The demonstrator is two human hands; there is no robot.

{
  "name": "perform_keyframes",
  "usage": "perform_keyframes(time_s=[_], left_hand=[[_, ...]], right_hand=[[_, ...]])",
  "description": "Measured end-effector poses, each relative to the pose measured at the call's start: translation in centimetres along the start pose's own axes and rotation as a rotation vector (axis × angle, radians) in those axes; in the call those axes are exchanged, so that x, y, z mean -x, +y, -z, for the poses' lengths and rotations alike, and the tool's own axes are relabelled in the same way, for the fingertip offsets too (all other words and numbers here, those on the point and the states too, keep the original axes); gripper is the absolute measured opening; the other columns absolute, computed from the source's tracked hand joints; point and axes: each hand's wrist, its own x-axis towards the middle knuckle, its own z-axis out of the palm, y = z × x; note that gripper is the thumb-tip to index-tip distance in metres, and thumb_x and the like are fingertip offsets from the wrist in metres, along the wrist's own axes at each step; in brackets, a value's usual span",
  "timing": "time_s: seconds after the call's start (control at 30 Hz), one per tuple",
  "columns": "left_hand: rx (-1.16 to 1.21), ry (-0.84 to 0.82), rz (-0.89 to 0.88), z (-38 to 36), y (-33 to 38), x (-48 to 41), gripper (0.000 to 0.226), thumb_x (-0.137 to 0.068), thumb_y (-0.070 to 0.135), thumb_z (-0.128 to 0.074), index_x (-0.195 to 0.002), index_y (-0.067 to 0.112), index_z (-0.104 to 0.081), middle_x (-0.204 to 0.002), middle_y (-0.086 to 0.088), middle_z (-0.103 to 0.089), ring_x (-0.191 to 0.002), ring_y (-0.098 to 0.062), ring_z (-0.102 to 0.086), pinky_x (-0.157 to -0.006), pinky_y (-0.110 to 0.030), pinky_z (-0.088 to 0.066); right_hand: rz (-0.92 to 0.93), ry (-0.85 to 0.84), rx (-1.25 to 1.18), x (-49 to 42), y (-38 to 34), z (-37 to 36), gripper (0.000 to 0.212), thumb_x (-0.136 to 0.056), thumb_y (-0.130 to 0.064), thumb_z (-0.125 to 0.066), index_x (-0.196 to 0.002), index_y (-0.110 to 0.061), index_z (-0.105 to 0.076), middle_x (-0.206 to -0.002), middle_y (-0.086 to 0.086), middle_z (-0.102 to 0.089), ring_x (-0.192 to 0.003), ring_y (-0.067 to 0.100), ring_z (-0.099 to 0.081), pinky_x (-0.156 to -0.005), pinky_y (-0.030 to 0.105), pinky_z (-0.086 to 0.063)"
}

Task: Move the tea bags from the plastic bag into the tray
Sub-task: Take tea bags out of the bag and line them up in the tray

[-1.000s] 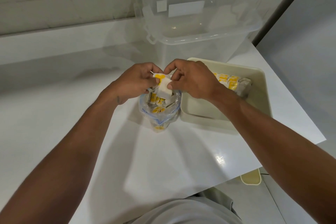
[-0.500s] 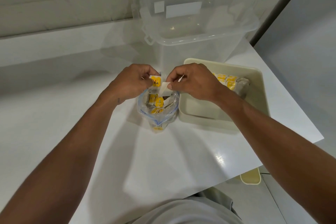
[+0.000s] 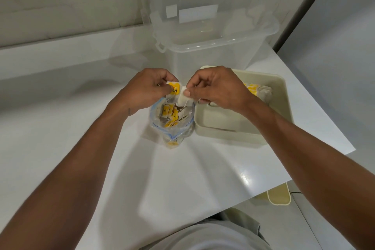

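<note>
Right hand pinched the tea bag, left hand pinched its yellow tag, both just over the plastic bag's mouth; the tray sat immediately right, nearer the right hand.

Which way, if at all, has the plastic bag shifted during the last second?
No. The plastic bag stands upright right beside the left wall of the tray, just as in both earlier pictures. Only the camera view has drifted slightly.

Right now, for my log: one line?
left hand pinches tag | right hand pinches tea bag | over plastic bag, beside tray
</note>
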Motion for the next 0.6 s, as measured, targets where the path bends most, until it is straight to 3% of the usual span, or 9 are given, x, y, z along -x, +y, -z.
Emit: perform_keyframes(time_s=[0.2, 0.37, 0.6], left_hand=[[0.087, -0.008, -0.048, -0.4, 2.2, 0.2, 0.012, -0.092, 0.015, -0.066, -0.099, 0.023, -0.072, -0.091, -0.001, -0.075, -0.077, -0.007, -0.065, -0.068, -0.02, -0.05], [0.145, -0.014, -0.108, -0.8, 4.4, -0.2, 0.011, -0.093, 0.015, -0.066, -0.099, 0.022, -0.072, -0.093, -0.009, -0.074, -0.075, -0.013, -0.061, -0.066, -0.025, -0.048], [0.168, -0.056, -0.177, -2.8, 7.0, -1.5, 0.01, -0.094, 0.015, -0.066, -0.101, 0.018, -0.073, -0.09, -0.009, -0.075, -0.074, -0.011, -0.064, -0.064, -0.024, -0.047]], right_hand=[[0.006, 0.102, -0.001, 0.7, -0.3, 1.7, 0.012, -0.078, -0.026, -0.082, -0.082, -0.017, -0.075, -0.074, -0.006, -0.068, -0.058, -0.001, -0.055, -0.061, 0.016, -0.044], [-0.011, 0.188, -0.048, 1.2, -0.3, 3.9, 0.012, -0.082, -0.027, -0.078, -0.08, -0.018, -0.071, -0.069, -0.011, -0.064, -0.061, 0.008, -0.052, -0.061, 0.026, -0.047], [-0.032, 0.226, -0.127, 2.6, 0.4, 7.2, 0.007, -0.085, -0.022, -0.076, -0.083, -0.018, -0.07, -0.064, -0.008, -0.064, -0.06, 0.005, -0.056, -0.056, 0.018, -0.045]])
